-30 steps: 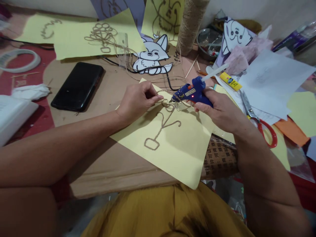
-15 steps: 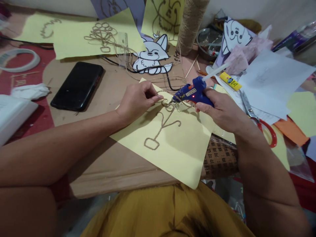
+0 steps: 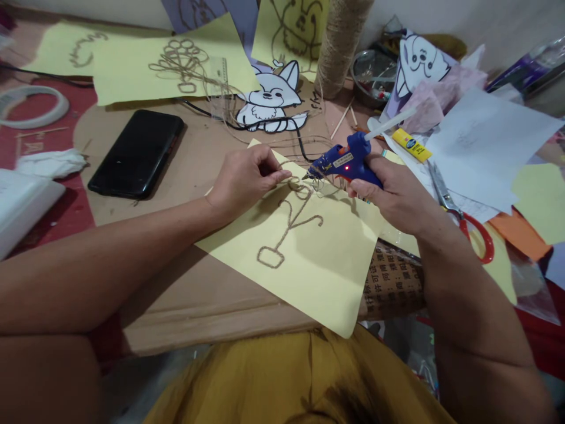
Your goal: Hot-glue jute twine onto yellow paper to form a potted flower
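Note:
A yellow sheet of paper (image 3: 326, 265) lies at an angle on the cardboard, with a flower-like outline of brown twine (image 3: 290, 225) on it. My left hand (image 3: 249, 179) rests over the sheet's upper left, thumb and fingertips pinching the twine beside its curled loops. In my right hand (image 3: 392, 191) is a blue glue gun (image 3: 342, 160), its red light lit and a clear glue stick (image 3: 391, 125) poking from the back. The nozzle sits just right of the twine loops; contact cannot be made out.
A black phone (image 3: 136, 153) and a tape roll (image 3: 33, 106) lie left. Behind stand a twine cone (image 3: 342, 47) and a fox cutout (image 3: 271, 97). Red-handled scissors (image 3: 459, 215), a yellow glue stick tube (image 3: 411, 145) and loose papers lie right. A black cord crosses behind the sheet.
The glue gun in my right hand has shifted slightly up and right, its nozzle drawing off the twine loops. My left hand keeps its pinch in place.

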`<state>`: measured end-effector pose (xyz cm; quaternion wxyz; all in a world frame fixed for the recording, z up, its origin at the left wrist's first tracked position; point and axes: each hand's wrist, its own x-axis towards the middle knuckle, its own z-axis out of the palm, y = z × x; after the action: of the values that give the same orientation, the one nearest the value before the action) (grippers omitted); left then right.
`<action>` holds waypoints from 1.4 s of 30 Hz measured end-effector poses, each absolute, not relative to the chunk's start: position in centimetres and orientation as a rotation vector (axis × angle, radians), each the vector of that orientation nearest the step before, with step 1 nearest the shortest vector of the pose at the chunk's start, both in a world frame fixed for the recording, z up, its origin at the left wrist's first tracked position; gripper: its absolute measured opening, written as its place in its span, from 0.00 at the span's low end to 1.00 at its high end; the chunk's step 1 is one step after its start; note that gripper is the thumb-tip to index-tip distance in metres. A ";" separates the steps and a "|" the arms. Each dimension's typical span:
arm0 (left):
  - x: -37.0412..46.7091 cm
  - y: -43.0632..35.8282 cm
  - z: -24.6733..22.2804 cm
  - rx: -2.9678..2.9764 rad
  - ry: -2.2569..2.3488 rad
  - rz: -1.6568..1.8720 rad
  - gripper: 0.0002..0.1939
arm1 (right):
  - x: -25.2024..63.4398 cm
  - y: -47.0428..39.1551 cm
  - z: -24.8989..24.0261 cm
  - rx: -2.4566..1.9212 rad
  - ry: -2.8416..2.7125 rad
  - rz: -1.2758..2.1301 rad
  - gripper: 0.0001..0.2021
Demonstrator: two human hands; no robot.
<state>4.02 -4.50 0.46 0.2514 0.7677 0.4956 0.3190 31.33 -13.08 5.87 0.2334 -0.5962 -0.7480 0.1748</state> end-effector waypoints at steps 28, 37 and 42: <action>4.0 -4.6 0.5 2.120 1.253 0.863 0.10 | 31.9 -12.7 5.5 -1.456 -1.450 0.918 0.16; 4.1 -4.8 0.8 2.127 1.128 0.802 0.11 | 33.5 -9.0 3.5 -1.436 -0.689 0.921 0.16; 4.0 -4.5 0.4 2.171 1.088 0.796 0.10 | 33.6 -7.8 2.7 -1.474 -0.568 0.853 0.17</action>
<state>4.03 -4.47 0.44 0.2888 0.8134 0.4076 0.2981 33.57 -7.81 2.71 0.6237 -0.6418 -0.2475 0.3713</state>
